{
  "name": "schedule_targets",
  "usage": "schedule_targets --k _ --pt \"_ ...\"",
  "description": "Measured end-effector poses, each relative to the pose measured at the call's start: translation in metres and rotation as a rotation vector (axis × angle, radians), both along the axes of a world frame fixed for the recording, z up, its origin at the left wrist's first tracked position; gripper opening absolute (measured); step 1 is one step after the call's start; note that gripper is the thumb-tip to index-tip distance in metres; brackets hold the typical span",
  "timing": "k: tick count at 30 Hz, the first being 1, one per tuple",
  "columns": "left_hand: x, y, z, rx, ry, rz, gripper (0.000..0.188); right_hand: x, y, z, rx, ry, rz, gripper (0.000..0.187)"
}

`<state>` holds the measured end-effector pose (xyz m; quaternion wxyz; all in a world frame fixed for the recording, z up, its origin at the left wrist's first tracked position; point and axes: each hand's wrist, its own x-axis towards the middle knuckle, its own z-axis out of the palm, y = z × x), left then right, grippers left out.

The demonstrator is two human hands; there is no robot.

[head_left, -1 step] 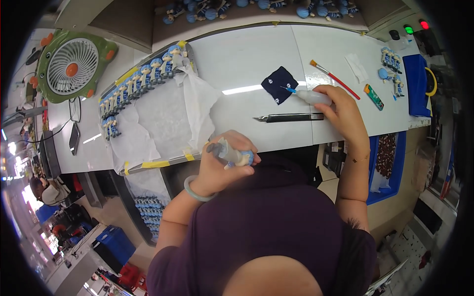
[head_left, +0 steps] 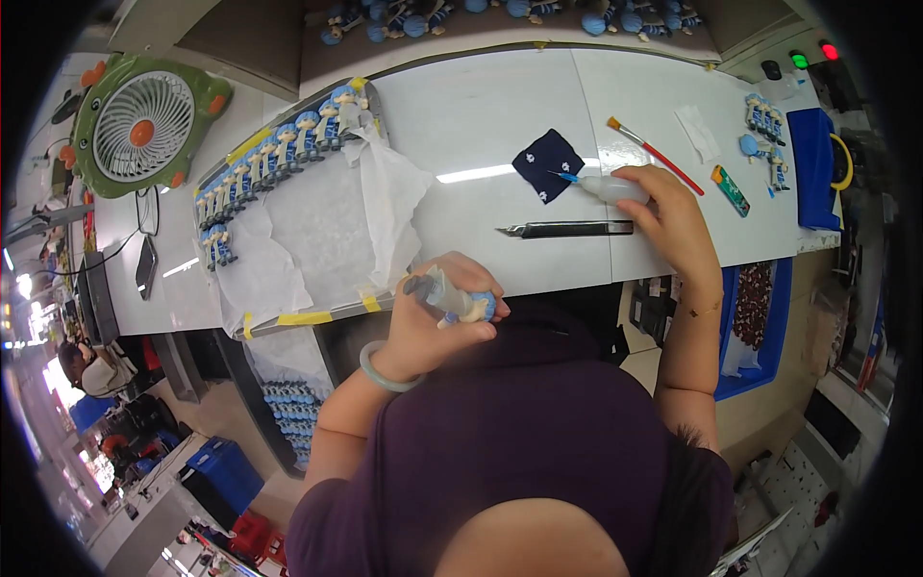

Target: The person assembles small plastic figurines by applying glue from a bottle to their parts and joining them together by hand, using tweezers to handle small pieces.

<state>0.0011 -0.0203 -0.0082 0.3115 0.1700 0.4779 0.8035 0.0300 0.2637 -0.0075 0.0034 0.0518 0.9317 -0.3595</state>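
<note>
My left hand is closed around a small blue-haired figurine, held near the front edge of the table with its pale and grey parts sticking out past the fingers. Out to the right, my right hand grips a translucent squeeze bottle between thumb and fingers. The bottle lies nearly level, and its thin needle with a blue base points left over a dark blue patterned cloth. Whether the needle touches the cloth, I cannot tell. A black craft knife lies just below the bottle.
On the left, a paper-lined tray carries a row of figurines; a green fan stands beyond it. Rightward lie a red-handled brush, a green lighter, white tissue, several more figurines and a blue bin.
</note>
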Motion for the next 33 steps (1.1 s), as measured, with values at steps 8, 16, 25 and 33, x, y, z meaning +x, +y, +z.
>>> schedule_targets --k 8,16,25,33 --pt "0.000 -0.002 0.001 0.032 -0.070 0.013 0.034 0.000 0.010 -0.005 -0.002 -0.042 -0.037 0.031" --pt "-0.002 0.001 0.001 0.056 -0.085 0.005 0.034 0.005 0.011 -0.014 -0.026 0.038 -0.029 0.035" --pt "-0.005 0.002 0.004 0.046 0.084 -0.041 0.035 0.011 0.009 -0.022 -0.030 0.117 -0.115 0.032" --pt "-0.009 -0.006 0.017 -0.126 0.256 -0.043 0.040 0.009 0.009 -0.036 -0.082 0.239 -0.147 0.033"
